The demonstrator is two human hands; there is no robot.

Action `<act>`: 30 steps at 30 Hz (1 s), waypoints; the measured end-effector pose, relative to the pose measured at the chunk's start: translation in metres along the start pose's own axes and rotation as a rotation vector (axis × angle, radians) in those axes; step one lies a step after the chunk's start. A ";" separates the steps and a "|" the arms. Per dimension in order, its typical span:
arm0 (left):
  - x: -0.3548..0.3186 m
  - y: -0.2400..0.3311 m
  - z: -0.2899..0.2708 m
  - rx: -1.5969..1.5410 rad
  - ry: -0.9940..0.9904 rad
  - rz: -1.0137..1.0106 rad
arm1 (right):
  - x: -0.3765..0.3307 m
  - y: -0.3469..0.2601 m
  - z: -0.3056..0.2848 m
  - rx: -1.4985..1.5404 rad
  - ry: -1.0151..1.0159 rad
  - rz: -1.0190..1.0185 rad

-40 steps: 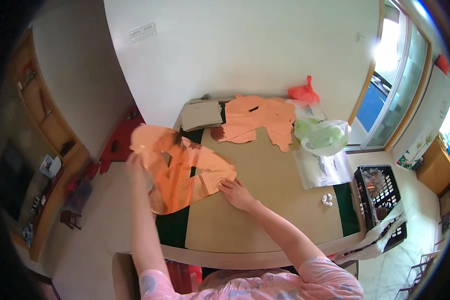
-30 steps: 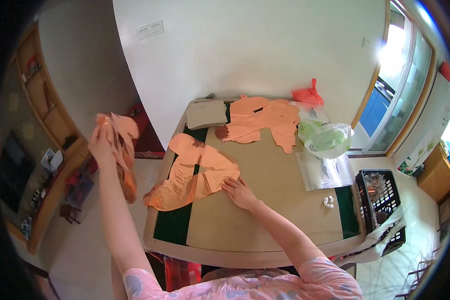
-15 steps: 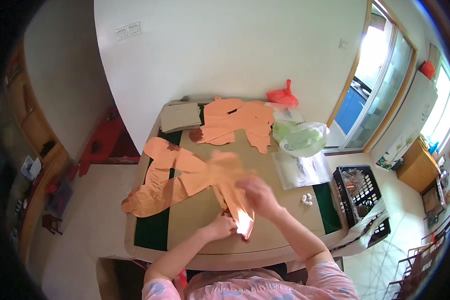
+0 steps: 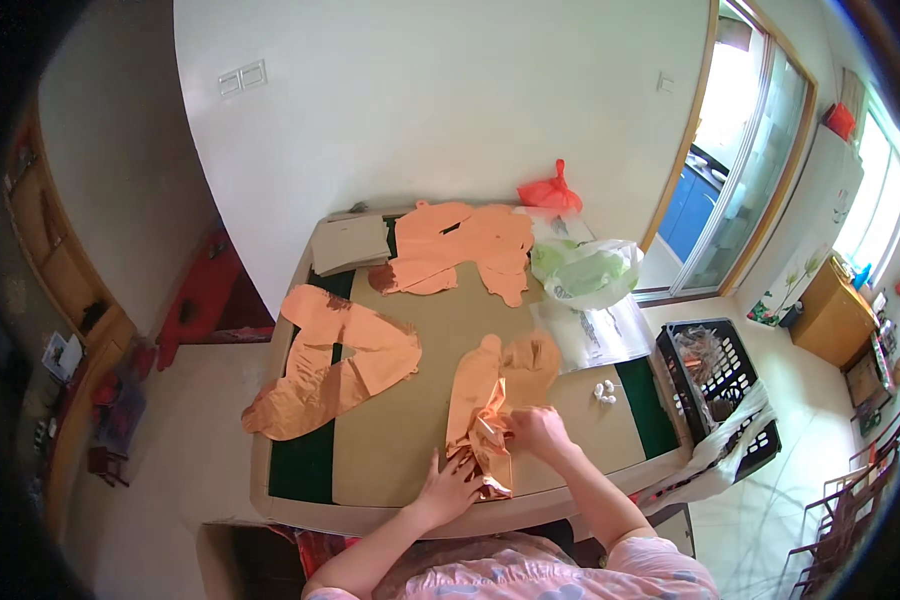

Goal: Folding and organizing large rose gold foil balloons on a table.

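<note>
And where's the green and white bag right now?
In the head view, the bag is on the table, far right, beside the far copper-coloured sheet and beyond the clear packet.

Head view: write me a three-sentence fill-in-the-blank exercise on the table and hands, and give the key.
Of the bare left hand and bare right hand, the ____ one is nearer the small white cluster.
The flat grey sheets lie at the pale-rimmed table's far ____ corner.
The knotted plastic bag near the white wall is ____.
Missing words: right; left; red.
</note>
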State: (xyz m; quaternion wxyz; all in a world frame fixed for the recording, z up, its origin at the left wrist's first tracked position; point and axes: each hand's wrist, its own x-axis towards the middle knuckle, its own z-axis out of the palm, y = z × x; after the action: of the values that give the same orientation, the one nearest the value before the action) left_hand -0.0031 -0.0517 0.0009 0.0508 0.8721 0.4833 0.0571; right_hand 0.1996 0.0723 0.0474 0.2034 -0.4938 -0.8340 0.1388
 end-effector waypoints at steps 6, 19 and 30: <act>0.001 0.018 -0.004 -0.058 -0.005 0.049 | 0.037 -0.025 -0.012 -0.009 0.002 0.283; 0.098 -0.072 -0.018 -1.167 0.527 -0.846 | 0.033 0.038 0.076 0.947 0.303 0.174; 0.121 -0.090 0.022 -0.350 0.622 -0.661 | 0.000 0.127 0.017 1.719 0.358 0.499</act>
State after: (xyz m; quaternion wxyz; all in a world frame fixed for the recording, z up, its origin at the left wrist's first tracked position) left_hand -0.0112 0.0975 -0.0272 0.0651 0.5920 0.7098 0.3762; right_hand 0.2887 0.1317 -0.0222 0.5917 -0.3524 -0.2681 0.6736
